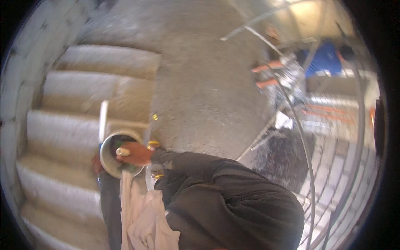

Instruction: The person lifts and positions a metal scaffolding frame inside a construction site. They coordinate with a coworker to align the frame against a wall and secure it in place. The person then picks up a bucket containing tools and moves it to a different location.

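Observation:
A pale round bucket [109, 166] stands in front of me at the edge of the stairs, its inside dark with something greenish. My right hand [139, 153] is closed over its mouth around a pale, round-ended handle [122, 151]; the tool's working end is hidden in the bucket. Against the bucket's outer left side is my left hand [96, 164], which seems to grip it, though most of its fingers are hidden. A white rod [103, 118] rises just beyond the bucket's rim. Below it hangs a beige cloth [143, 216], beside my dark sleeve.
Concrete steps [83, 125] fill the left, beside a block wall [21, 83]. Grey floor [200, 96] lies ahead. At right are metal bars [302, 154], a brick surface [333, 179], a dark patch [283, 162] and a person in blue [323, 60] among clutter.

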`<state>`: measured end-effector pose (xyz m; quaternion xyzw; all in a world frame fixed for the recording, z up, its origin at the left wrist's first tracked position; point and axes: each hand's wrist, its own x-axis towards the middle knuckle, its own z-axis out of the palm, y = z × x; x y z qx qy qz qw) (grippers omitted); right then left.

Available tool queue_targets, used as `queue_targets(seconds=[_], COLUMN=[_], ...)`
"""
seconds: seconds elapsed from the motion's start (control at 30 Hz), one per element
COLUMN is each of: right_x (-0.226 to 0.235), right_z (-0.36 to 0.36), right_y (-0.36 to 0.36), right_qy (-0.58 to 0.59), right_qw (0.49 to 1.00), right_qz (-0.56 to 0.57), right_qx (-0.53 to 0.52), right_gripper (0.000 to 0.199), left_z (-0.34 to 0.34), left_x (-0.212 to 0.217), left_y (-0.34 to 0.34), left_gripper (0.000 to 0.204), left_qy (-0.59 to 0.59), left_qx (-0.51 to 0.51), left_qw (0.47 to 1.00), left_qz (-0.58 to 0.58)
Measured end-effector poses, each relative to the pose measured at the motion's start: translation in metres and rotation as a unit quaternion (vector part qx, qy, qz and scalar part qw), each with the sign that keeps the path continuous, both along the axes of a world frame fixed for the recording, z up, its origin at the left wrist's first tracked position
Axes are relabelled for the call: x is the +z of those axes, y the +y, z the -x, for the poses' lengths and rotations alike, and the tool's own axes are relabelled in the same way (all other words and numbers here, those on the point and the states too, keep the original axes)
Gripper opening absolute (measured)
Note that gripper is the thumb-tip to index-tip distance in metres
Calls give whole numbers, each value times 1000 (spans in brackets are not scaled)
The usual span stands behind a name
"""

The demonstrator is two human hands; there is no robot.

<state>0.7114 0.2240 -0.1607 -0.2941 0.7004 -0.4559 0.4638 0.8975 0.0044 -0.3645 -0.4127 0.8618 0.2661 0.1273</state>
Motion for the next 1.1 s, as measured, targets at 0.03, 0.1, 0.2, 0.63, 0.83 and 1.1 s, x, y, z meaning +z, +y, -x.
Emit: queue_targets(seconds=[0.03,0.1,0.2,0.63,0.83,1.1], right_x=[-1,-7,-17,94,90,47], right_z=[-3,1,-2,-48,-158,-304], right_y=[9,14,12,146,249,336], right_qy=[-28,-65,-183,-78,198,147], right_qw=[998,985,948,884,904,868], right_qz=[2,79,102,142,-80,-313], right_qx=[-65,-142,-238,-438,-370,-357], right_gripper=[33,29,29,33,32,32], left_z=[19,15,6,40,79,103], left_x=[1,-3,-11,7,101,276], left_y=[-7,-9,-22,-75,-53,3], left_gripper=[41,41,43,38,35,35], left_qy=[-3,-1,8,-84,66,313], left_qx=[-40,-35,-38,-274,-229,-202], left_qw=[999,999,999,949,960,927], left_qz=[-3,7,14,133,147,31])
